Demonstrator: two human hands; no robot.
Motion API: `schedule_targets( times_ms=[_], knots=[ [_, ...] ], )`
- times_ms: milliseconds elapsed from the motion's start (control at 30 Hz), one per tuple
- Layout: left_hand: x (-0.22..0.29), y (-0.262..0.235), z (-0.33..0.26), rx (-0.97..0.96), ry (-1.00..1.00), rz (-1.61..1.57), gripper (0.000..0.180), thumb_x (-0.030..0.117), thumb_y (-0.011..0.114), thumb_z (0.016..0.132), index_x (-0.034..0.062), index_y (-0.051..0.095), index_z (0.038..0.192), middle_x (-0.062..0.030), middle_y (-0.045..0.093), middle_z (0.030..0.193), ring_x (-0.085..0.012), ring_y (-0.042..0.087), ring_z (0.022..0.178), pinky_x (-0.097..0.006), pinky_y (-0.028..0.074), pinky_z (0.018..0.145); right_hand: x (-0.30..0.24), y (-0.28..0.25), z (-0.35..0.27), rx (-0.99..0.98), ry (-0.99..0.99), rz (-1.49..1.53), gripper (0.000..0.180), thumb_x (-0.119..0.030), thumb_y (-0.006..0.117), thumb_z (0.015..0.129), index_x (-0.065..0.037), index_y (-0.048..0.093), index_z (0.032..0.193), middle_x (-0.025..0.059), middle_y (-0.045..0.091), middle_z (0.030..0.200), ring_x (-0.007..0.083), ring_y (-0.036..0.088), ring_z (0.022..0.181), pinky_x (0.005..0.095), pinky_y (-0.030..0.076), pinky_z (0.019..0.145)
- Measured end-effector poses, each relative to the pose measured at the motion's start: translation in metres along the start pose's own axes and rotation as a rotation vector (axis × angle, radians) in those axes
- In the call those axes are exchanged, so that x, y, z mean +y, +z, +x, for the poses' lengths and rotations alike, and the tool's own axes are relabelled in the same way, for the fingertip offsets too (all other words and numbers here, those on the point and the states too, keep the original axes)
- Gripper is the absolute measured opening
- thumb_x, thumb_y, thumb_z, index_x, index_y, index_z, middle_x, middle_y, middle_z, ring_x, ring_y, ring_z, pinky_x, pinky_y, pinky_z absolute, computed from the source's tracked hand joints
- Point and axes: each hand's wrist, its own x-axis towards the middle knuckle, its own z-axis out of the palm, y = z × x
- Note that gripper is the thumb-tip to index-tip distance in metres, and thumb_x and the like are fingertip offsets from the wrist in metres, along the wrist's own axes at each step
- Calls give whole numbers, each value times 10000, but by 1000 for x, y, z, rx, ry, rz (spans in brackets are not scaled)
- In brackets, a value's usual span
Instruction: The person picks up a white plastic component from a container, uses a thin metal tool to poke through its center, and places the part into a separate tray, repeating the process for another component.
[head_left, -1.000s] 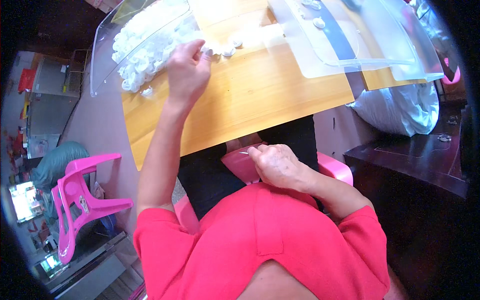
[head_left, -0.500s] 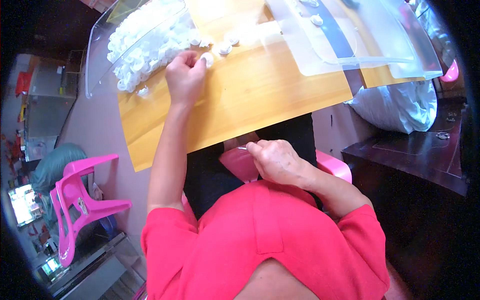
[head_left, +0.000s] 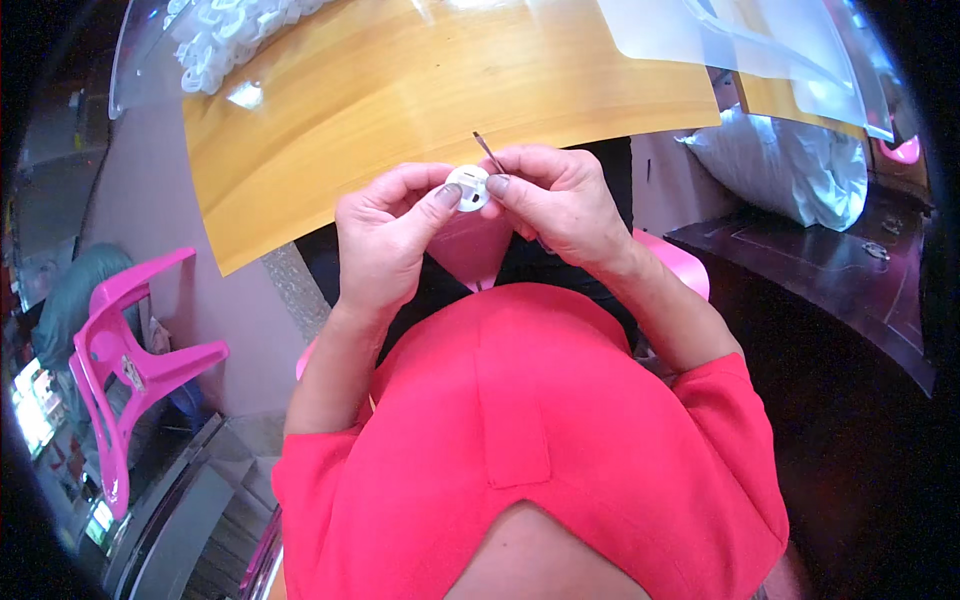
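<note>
The left hand (head_left: 385,235) and the right hand (head_left: 560,200) meet in the middle, just near the edge of the worktop (head_left: 420,100). Between them is a small round white plastic part (head_left: 468,187), flat like a button, with a dark hole in it. The left grip is closed on the part with thumb and first finger. The right grip is pinched shut on a thin dark metal pin (head_left: 489,153), which sticks up and away, and its thumb touches the part too.

The worktop is smooth yellow wood with a shiny top. At its far left lies a clear plastic sheet (head_left: 135,70) with a heap of white plastic pieces (head_left: 225,45) on it. More clear sheets (head_left: 740,40) lie far right. A puffy white bag (head_left: 790,165) sits at the right, below the worktop. A pink plastic chair (head_left: 125,360) stands on the left.
</note>
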Motion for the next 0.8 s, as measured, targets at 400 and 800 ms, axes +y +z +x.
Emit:
schedule_targets(
  times_ms=[400,800],
  knots=[
    [-17,-10,-7,-22,-61,-125,264,17,628,875,-31,613,1134,-99,676,988,-130,636,891,-240,513,787,9,13,-2,84,36,-53,158,-66,568,874,11,684,950,9,668,760,47,590,687,210,485,617],
    [-20,-15,0,-25,157,69,248,5,605,885,-37,622,1129,-84,659,1014,-124,618,924,-240,489,826,18,11,-2,43,-203,-328,227,-7,565,840,21,642,1052,129,665,811,168,645,696,288,518,635]
  ],
)
